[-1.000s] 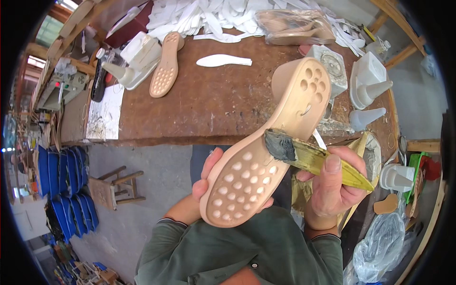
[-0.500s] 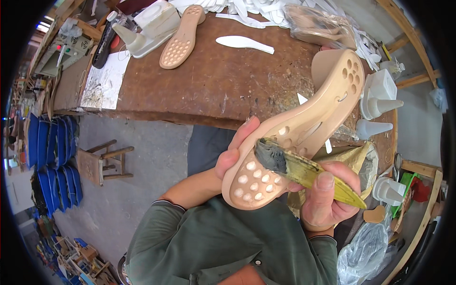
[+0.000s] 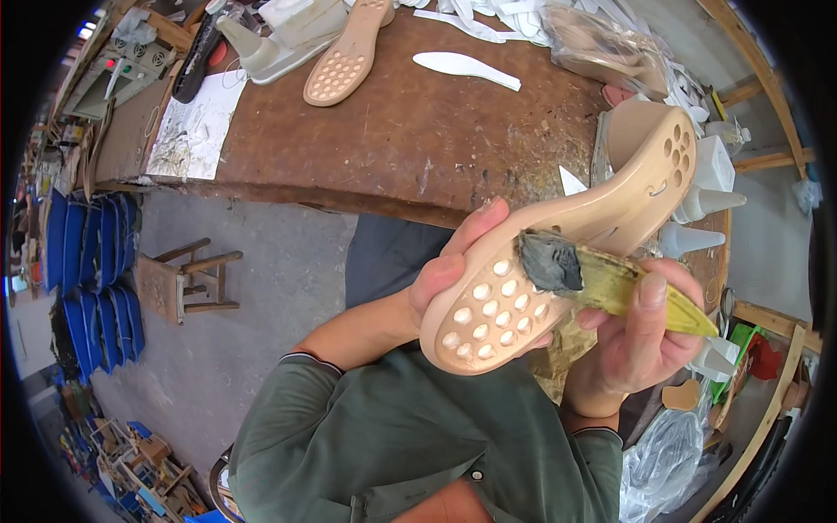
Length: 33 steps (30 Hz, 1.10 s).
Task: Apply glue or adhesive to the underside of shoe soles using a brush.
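The beige sole (image 3: 602,212) slants across right of centre, its broad end gripped from beneath by the left hand (image 3: 436,277), fingers curled over both edges. Lower right, the bent right hand (image 3: 643,344) pinches a yellow-handled brush (image 3: 610,277) across it.

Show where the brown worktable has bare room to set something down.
The brown worktable is bare between the stained white paper sheet and the held beige heeled sole, nearer than the flat white tapered piece. Its far right is crowded: piled white strips, plastic-bagged beige pieces.
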Each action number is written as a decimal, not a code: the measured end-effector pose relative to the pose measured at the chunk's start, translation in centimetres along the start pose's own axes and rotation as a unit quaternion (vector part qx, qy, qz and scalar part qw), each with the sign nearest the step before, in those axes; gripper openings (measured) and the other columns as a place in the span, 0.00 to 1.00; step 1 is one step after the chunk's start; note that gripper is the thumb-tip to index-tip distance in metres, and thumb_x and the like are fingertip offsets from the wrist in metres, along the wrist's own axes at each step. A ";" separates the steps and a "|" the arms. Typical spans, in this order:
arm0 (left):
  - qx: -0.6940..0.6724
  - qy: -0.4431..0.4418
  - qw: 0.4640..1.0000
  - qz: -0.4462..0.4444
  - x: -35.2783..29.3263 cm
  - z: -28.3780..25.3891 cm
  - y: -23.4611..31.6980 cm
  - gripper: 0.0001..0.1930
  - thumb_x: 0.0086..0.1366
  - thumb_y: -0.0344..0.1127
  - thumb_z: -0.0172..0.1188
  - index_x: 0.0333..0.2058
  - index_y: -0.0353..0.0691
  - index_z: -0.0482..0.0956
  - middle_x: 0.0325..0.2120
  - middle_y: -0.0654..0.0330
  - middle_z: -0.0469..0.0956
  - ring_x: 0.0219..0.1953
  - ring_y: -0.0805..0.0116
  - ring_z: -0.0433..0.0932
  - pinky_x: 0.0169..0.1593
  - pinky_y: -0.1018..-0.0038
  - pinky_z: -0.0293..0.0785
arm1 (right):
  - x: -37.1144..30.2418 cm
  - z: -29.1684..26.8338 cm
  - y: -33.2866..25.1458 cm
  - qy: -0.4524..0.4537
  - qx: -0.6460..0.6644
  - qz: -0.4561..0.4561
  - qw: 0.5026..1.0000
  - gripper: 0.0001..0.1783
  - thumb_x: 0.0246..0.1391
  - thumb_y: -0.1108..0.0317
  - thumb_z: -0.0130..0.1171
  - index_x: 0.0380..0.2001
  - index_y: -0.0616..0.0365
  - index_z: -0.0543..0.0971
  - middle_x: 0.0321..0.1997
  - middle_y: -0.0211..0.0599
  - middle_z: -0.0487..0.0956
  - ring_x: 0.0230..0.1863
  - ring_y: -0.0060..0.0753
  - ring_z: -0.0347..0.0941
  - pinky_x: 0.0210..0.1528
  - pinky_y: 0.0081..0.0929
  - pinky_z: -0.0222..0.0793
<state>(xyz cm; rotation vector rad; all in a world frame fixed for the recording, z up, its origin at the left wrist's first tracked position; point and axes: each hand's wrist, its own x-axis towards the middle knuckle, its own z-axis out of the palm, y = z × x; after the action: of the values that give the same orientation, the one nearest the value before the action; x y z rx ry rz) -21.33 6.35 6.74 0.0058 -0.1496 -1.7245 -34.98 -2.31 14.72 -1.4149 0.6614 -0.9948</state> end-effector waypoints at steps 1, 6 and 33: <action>0.021 0.004 1.000 0.016 -0.1 0.4 -0.1 0.40 0.54 0.64 0.47 0.61 0.47 0.57 0.55 0.49 0.64 0.51 0.46 0.69 0.48 0.52 0.70 | -0.2 0.2 0.1 -0.003 0.001 -0.001 1.000 0.11 0.56 0.70 0.54 0.40 0.66 0.71 0.26 0.48 0.77 0.22 0.31 0.75 0.25 0.24 0.72; 0.001 -0.008 0.992 0.123 -0.2 -2.0 -0.8 0.35 0.59 0.55 0.45 0.63 0.52 0.52 0.60 0.53 0.56 0.58 0.52 0.61 0.57 0.55 0.60 | -2.1 1.0 0.6 -0.069 -0.005 -0.027 0.997 0.12 0.53 0.71 0.56 0.38 0.67 0.70 0.25 0.47 0.75 0.19 0.31 0.74 0.20 0.21 0.71; 0.536 -0.181 0.746 0.351 1.6 -4.0 -1.6 0.54 0.42 0.34 0.74 0.60 0.41 0.41 0.59 0.38 0.48 0.61 0.49 0.56 0.59 0.59 0.60 | 2.0 -2.7 0.9 -0.358 -0.025 -0.194 0.913 0.17 0.37 0.77 0.69 0.34 0.64 0.76 0.23 0.42 0.78 0.18 0.36 0.75 0.20 0.29 0.69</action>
<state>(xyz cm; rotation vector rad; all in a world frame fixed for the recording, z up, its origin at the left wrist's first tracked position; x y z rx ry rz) -22.85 4.66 2.70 0.4148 -1.2593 -0.6667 -36.21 -5.42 13.92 -1.8478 -0.1472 -0.6688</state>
